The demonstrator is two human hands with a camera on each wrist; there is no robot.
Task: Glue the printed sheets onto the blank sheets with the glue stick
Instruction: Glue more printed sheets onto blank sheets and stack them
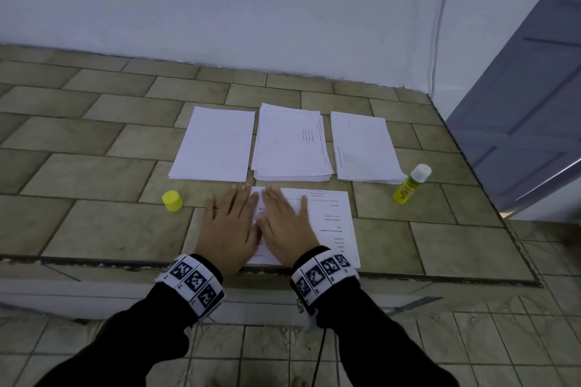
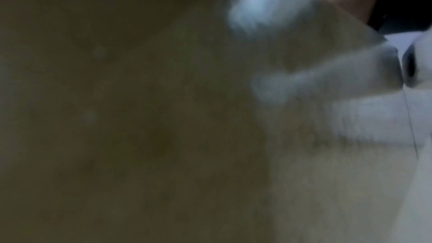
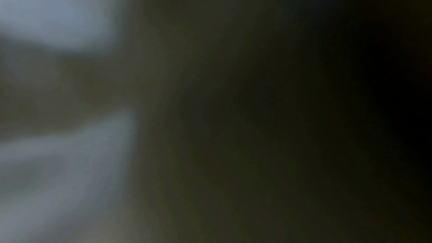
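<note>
A printed sheet lies face up near the front edge of the tiled ledge. Both hands lie flat on it, fingers straight: my left hand on its left edge and partly on the tile, my right hand beside it. Behind the sheet stand three piles: blank sheets at the left, a thicker stack in the middle, printed sheets at the right. The yellow glue stick stands uncapped at the right. Its yellow cap sits at the left. Both wrist views are dark and blurred.
The tiled ledge ends at a step just under my wrists, with tiled floor below. A white wall runs behind the piles. A grey door stands at the right, and a thin cable hangs down the wall.
</note>
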